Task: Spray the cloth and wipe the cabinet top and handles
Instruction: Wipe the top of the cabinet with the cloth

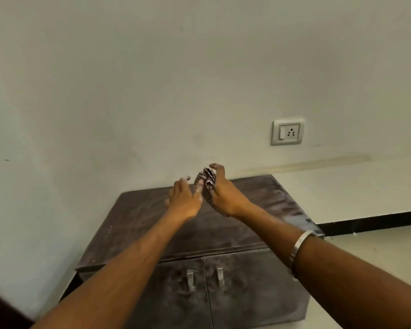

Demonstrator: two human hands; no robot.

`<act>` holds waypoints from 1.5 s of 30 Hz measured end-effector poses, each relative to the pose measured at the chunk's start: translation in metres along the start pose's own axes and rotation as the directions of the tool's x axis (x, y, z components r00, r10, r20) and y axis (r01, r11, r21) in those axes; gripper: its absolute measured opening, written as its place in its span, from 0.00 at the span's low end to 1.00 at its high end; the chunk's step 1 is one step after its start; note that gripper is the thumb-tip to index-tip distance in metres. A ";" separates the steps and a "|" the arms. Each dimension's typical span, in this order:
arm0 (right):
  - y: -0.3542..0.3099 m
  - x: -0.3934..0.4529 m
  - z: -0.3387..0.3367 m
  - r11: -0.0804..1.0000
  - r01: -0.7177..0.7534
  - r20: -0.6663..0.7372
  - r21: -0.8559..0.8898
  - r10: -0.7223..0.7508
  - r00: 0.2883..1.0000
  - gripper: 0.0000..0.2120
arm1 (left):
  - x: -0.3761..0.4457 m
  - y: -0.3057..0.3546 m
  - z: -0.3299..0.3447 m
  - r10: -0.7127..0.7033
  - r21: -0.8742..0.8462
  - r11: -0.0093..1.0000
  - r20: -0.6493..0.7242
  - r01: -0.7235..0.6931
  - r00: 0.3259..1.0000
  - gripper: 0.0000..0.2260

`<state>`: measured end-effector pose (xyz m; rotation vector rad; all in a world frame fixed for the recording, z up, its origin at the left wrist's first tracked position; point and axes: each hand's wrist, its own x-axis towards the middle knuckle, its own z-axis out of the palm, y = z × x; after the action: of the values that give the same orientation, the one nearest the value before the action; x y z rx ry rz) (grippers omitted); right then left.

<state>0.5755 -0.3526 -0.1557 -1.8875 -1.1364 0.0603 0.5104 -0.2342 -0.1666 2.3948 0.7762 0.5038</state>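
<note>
The cabinet [195,236] is the landmark here; it stands against the wall, and its top [138,217] looks dusty and streaked, so I judge that the wiping is not yet finished, or perhaps not yet begun. The step in hand seems to be the preparing of the cloth [205,186]; both hands are raised above the back part of the cabinet top and the cloth is bunched between them, not touching the surface. No spray bottle is in view, so I cannot tell if the cloth is already wet.

The right hand [223,193] holds the cloth; its fingers are curled round the bundle from the right side, with the palm turned inward. The left hand [184,200] is beside it, its fingers rather straight and spread; some fingertips touch or press into the cloth, but it does not close round it. Both forearms reach forward over the cabinet front; a metal bangle [299,245] sits on the right forearm.

The next move calls for bringing the cloth down flat on the top and pressing it along the surface; afterwards the two handles [190,279] on the doors, below the front edge, need wiping too.
</note>
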 end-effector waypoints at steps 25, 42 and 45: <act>0.231 0.084 -0.097 0.544 -0.123 -0.100 -0.830 0.072 0.992 0.19 | 0.135 0.018 0.146 0.388 0.236 0.859 0.280 -0.455 0.878 0.29; 0.230 0.103 -0.063 0.626 -0.359 -0.133 -0.693 0.378 0.916 0.23 | 0.141 0.001 0.138 0.358 0.205 0.881 0.300 -0.426 0.884 0.28; 0.234 0.097 -0.068 0.649 -0.282 -0.056 -0.706 0.346 0.936 0.25 | 0.136 0.000 0.135 0.347 0.209 0.884 0.308 -0.419 0.886 0.28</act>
<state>0.8212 -0.3667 -0.2454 -2.7989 -0.9282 -0.1273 0.6815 -0.2030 -0.2468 2.8164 0.2549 0.2293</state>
